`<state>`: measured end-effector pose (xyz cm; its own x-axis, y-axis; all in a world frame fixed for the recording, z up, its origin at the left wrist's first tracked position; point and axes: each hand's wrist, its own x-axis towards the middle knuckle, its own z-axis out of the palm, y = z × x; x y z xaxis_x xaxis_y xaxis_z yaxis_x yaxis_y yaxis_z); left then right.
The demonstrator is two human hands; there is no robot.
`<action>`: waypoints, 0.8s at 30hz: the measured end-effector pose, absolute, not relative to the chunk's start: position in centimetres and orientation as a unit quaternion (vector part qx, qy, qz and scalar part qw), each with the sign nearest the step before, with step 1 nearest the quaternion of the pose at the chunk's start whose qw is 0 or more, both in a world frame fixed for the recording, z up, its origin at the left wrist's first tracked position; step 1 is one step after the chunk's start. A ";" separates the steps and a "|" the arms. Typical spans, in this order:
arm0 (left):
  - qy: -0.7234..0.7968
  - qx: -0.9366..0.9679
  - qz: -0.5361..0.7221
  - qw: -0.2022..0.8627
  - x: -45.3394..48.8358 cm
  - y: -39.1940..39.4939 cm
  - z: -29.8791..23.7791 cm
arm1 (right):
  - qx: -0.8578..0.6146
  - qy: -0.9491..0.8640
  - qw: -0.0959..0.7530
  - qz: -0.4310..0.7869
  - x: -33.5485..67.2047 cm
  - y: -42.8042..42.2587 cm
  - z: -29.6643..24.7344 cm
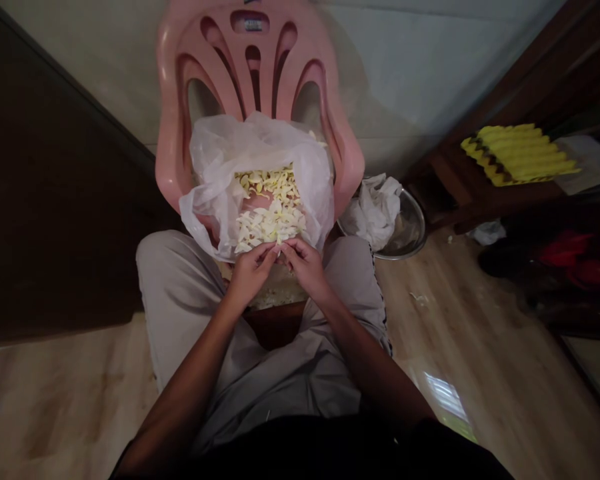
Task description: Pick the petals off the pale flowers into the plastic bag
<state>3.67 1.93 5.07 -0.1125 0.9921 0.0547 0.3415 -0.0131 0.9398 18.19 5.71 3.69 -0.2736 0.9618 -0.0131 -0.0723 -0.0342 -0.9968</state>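
My left hand (253, 268) and my right hand (305, 264) meet at the fingertips, thumbs and forefingers pinched together. Between them is a small pale flower (279, 239), mostly covered by the fingers. Just beyond lies a heap of cream-white flowers or petals (260, 225) in an opened white plastic bag (213, 163). Farther back in the same bag is a yellower pile of petal-like pieces (283, 185). The bag rests on the seat of a pink plastic chair (347, 160) in front of my knees.
Right of the chair, a metal basin (410, 233) on the floor holds a crumpled white plastic bag (377, 210). A yellow egg tray (520, 153) sits on a low wooden bench (445, 170). A dark panel (55, 167) stands at left, and a pale wall (405, 67) behind the chair.
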 end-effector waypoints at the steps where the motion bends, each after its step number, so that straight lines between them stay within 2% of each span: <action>1: 0.598 0.558 0.443 0.367 3.6 1.9 5.1 | -0.413 -0.539 0.438 0.589 18.2 5.7 3.7; 12: 0.591 0.595 0.415 0.353 3.4 1.8 5.0 | -0.417 -0.552 0.422 0.586 18.4 5.6 3.9; 19: 0.618 0.644 0.353 0.281 3.2 1.8 5.3 | -0.430 -0.619 0.402 0.520 18.4 5.3 3.6; 24: 0.637 0.611 0.374 0.285 3.4 1.8 5.3 | -0.426 -0.620 0.398 0.525 18.2 5.3 3.4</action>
